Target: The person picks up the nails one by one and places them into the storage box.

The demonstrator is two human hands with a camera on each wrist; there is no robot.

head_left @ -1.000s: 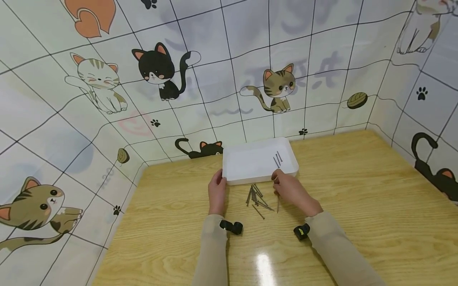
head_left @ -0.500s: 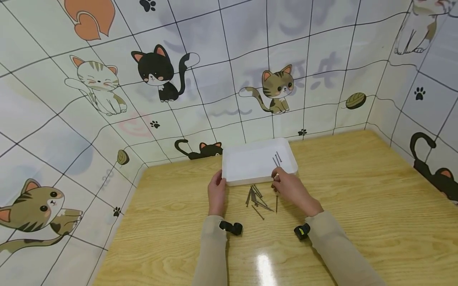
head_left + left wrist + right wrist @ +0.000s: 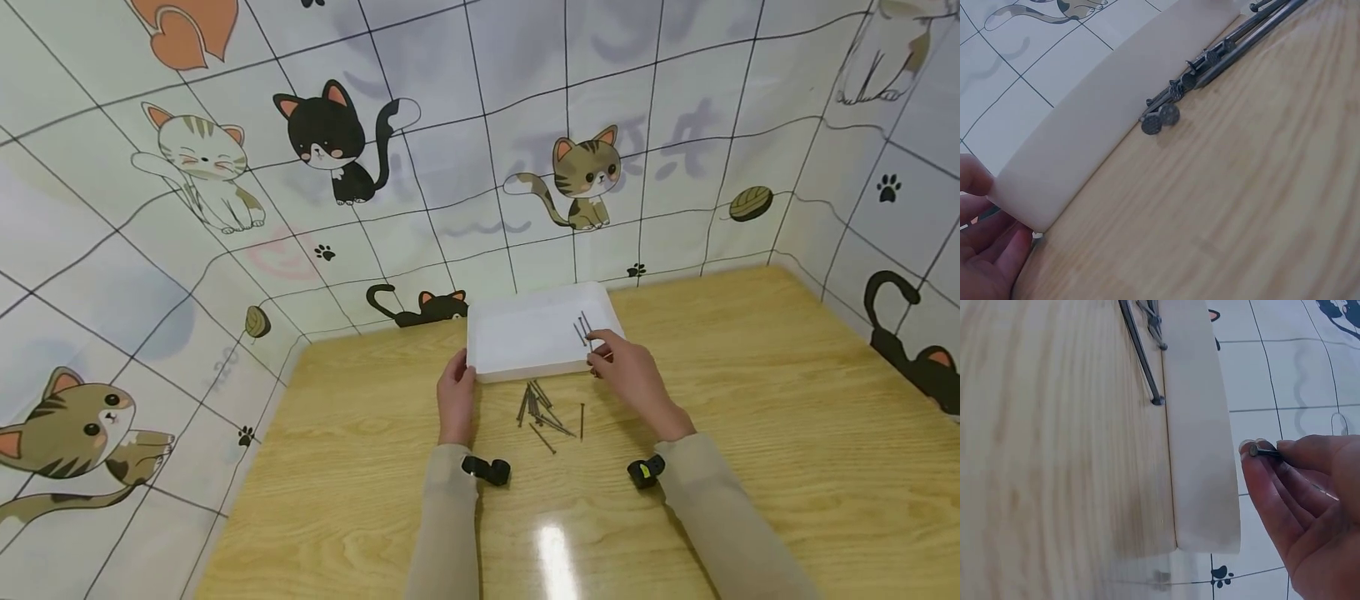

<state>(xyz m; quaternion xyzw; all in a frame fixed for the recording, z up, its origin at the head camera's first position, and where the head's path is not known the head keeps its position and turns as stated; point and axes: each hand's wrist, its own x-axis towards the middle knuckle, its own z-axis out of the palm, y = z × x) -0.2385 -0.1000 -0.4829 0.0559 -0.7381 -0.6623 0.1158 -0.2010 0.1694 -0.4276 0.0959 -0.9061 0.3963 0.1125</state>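
Note:
A shallow white tray point(image 3: 517, 333) stands on the table by the back wall. My left hand point(image 3: 455, 400) grips its front left corner, and in the left wrist view the fingers point(image 3: 1010, 250) curl against that corner. Above the tray's front right edge, my right hand point(image 3: 633, 379) pinches a nail point(image 3: 1263, 451) between thumb and fingertips. A few nails point(image 3: 580, 333) lie inside the tray at the right. In front of the tray is a loose pile of nails point(image 3: 534, 404), with their flat heads plain in the left wrist view.
One nail point(image 3: 582, 422) lies apart, right of the pile, and another nail point(image 3: 542, 438) lies just in front of it. The wooden table point(image 3: 360, 467) meets walls printed with cats point(image 3: 588, 179) at the back and sides.
My right hand has moved from in front of the tray up and rightward to over its front right edge, a nail in its fingers. My left hand stays at the tray's corner.

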